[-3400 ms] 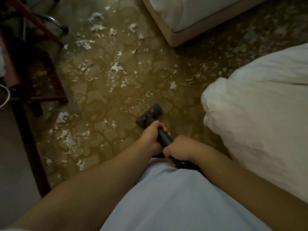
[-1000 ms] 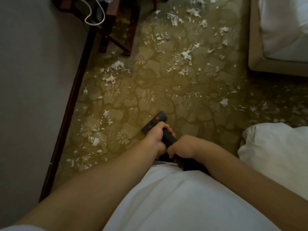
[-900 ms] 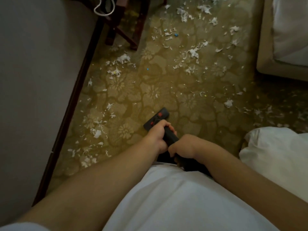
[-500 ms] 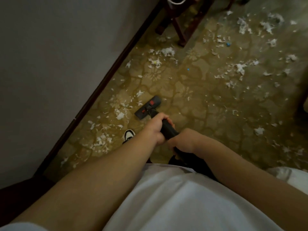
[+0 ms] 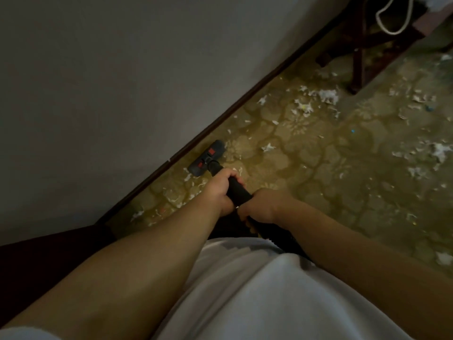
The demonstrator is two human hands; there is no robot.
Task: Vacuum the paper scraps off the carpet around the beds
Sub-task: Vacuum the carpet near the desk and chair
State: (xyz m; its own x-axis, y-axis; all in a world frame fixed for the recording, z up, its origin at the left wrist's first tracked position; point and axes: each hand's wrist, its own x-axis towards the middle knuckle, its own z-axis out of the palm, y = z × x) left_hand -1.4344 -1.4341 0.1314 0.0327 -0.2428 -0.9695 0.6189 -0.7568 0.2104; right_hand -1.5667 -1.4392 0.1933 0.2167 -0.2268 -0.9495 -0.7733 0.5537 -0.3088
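Flanking vacuum head (image 5: 207, 158): baseboard (image 5: 245, 100), paper scraps (image 5: 268, 147)

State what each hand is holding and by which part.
Both grip the black vacuum cleaner tube: left hand further down, toward the dark floor head; right hand just behind it, nearer the body.

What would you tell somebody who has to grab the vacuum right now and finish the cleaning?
Left grip: curled round the black vacuum tube, in front.
Right grip: curled round the same tube, just behind.
The dark floor head with red marks sits on the yellow-brown patterned carpet, beside the dark baseboard.
Done: the patch right of the grips looks mostly free of big scraps.
Left: white paper scraps near the dark wooden furniture legs, more along the baseboard and at the far right. No bed shows in this view.
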